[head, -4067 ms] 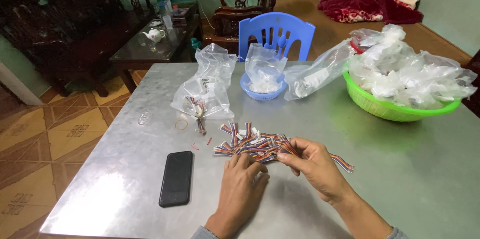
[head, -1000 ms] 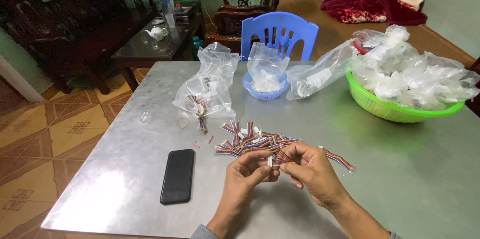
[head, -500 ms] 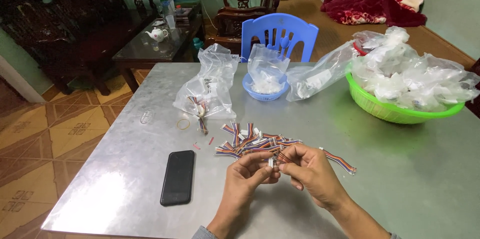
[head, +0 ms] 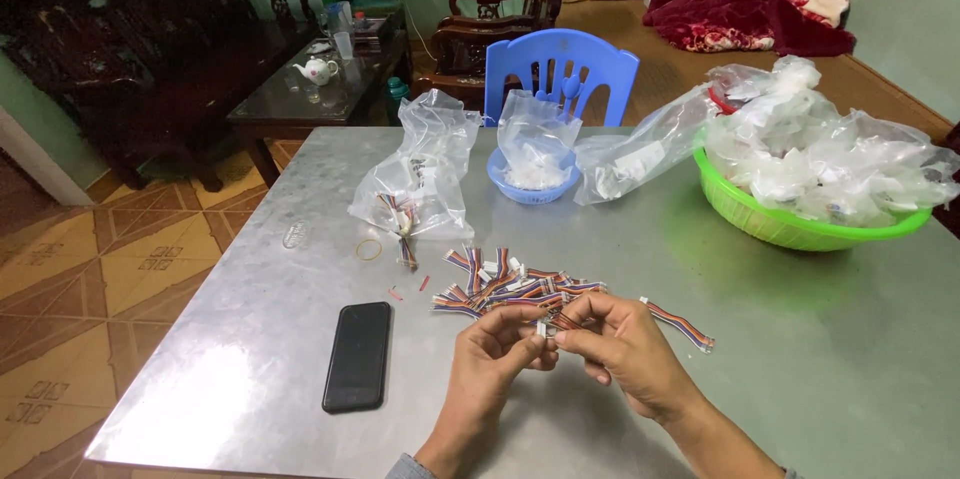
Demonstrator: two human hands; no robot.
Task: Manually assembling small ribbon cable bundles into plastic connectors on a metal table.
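Note:
My left hand (head: 490, 354) and my right hand (head: 620, 344) meet above the near part of the metal table (head: 800, 339). Together they pinch a small white connector (head: 545, 330) on a short multicoloured ribbon cable. Just beyond my fingers lies a pile of several similar ribbon cables (head: 510, 289) with white plugs. One loose cable (head: 680, 324) stretches out to the right of my right hand.
A black phone (head: 358, 354) lies face down to the left. Farther back are a clear bag with cables (head: 415, 179), a blue bowl (head: 535, 184), a rubber band (head: 369, 250), and a green basket (head: 790, 224) heaped with plastic bags. A blue plastic chair (head: 560, 74) stands behind the table.
Both hands have lifted off the cable pile and drawn together closer to me, holding one cable's connector. In the last second they barely move.

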